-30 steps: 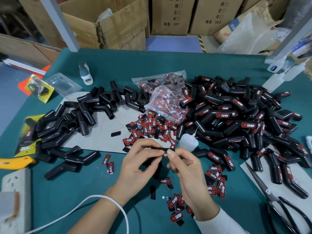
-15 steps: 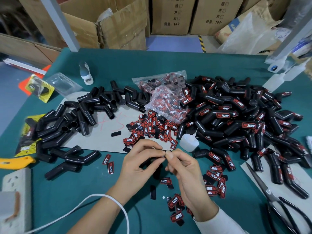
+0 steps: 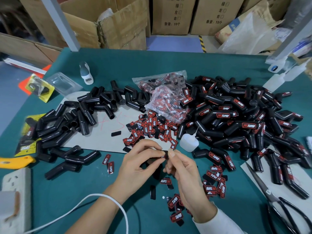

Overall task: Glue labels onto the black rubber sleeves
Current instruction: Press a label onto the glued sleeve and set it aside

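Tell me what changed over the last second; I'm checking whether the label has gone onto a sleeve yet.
Little changed. Both hands stayed together above the table: the left hand and right hand keep pinching the same small label between their fingertips, shifting only slightly. No sleeve was picked up. The glue bottle, the loose labels and the labelled sleeves lie as before.

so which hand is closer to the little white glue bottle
Right. The right hand sits just below and slightly left of the glue bottle, its fingertips close to the base. The left hand is farther left, past the label both hands pinch.
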`<state>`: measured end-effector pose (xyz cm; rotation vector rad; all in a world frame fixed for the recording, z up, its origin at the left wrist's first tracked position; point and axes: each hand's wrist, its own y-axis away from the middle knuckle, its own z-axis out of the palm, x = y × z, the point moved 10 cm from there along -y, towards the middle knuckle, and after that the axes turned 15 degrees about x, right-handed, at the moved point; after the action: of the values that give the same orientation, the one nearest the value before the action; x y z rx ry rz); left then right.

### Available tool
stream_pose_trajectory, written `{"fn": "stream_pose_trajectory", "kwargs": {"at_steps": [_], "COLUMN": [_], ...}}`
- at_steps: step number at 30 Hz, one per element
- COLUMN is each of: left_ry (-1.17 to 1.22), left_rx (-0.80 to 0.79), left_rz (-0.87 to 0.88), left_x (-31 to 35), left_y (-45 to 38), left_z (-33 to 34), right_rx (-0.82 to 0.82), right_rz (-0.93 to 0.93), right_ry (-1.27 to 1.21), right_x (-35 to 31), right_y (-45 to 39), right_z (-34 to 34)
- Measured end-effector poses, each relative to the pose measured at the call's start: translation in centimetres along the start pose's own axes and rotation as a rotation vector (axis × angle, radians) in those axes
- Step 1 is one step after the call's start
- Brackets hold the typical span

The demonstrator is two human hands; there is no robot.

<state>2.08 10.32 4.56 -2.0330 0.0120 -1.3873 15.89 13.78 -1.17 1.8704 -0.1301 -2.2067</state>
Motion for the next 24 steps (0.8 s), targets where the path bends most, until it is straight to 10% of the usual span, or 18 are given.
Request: {"fn": "stream_pose_trajectory", "kwargs": {"at_steps": [24], "left_ry": [0.010], "left_rx": [-0.024], "left_rz": [-0.038], "left_x": [-0.46], "left_y": [-0.08], "left_z": [0.23], "right_rx": [-0.002], "right_rz": [-0.011], "right_ry": [0.039], "right_x": [-0.03], "right_y": [0.02], "right_z": [-0.02]}}
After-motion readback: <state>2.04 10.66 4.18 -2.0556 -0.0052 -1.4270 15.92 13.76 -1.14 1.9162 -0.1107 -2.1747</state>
